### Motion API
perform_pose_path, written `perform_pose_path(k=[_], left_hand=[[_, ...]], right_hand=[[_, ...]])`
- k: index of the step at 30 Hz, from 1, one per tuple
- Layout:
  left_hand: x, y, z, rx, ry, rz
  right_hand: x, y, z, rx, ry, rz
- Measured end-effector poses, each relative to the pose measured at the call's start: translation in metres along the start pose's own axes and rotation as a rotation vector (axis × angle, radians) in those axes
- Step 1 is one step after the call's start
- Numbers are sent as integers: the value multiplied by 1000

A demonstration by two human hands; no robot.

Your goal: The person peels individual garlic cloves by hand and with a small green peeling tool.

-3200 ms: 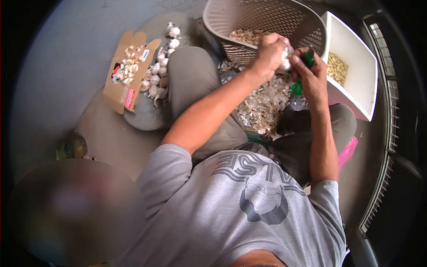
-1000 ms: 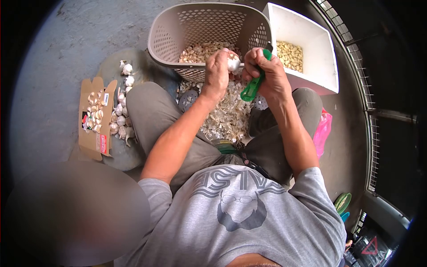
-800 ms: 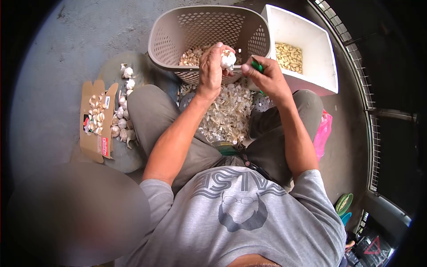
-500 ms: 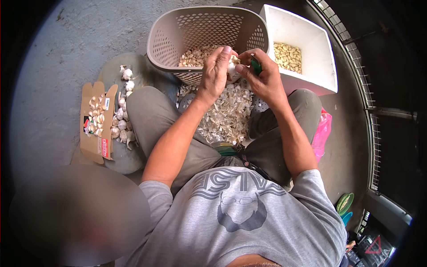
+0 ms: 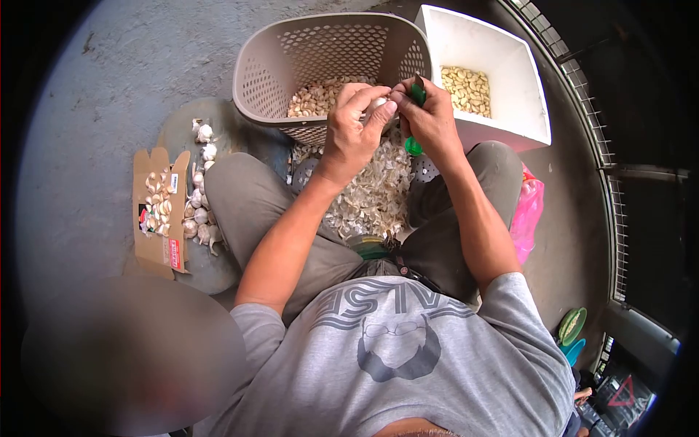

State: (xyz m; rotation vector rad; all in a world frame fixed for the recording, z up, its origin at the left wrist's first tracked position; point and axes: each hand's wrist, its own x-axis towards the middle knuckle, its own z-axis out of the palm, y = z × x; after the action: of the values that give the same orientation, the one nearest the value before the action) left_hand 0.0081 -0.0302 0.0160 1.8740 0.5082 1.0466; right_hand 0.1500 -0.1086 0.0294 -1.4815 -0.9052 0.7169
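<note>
In front of the basket, my left hand [image 5: 353,135] is closed around a garlic bulb [image 5: 378,105], whose white skin shows between thumb and fingers. My right hand [image 5: 435,120] grips a small green-handled knife [image 5: 413,146]; a short dark tip pokes out above the fingers. The right fingertips meet the garlic's edge, and the fingers partly hide both it and the knife. Below both hands lies a heap of papery garlic skins [image 5: 371,191] between my feet.
A perforated basket [image 5: 255,84] holds unpeeled cloves; beside it a white foam box [image 5: 513,73] holds peeled ones. To the left are whole garlic bulbs [image 5: 199,197] and a cardboard box [image 5: 151,251] with cloves. A pink bag [image 5: 528,218] lies by my right knee.
The knife has turned in my right hand, so its green handle now hangs below the palm. My left hand has rotated, with its thumb now lying across the garlic. The view has shifted slightly.
</note>
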Motion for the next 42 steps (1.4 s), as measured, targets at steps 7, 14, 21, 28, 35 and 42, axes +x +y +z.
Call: perform_pose_path(k=[7,14,21,28,35,42], left_hand=[[6,-3,-4,80,35,115],[6,-20,-6,-510,158,-517],[11,-24,-27,-713,-2,-635],[-1,-2,-25,-617,-365,-623],[-4,-20,-19,-666,-513,-585],[-2,-13,-13,-685,-327,-574]], right_hand=[[-3,-1,9,-45,-2,-25],[-20,-12,27,-90,-155,-312],[-21,-13,15,-94,-220,-192],[-7,-6,-25,-96,-187,-167],[-2,-4,-32,-61,-235,-283],[-6,-1,-18,-98,-123,-184]])
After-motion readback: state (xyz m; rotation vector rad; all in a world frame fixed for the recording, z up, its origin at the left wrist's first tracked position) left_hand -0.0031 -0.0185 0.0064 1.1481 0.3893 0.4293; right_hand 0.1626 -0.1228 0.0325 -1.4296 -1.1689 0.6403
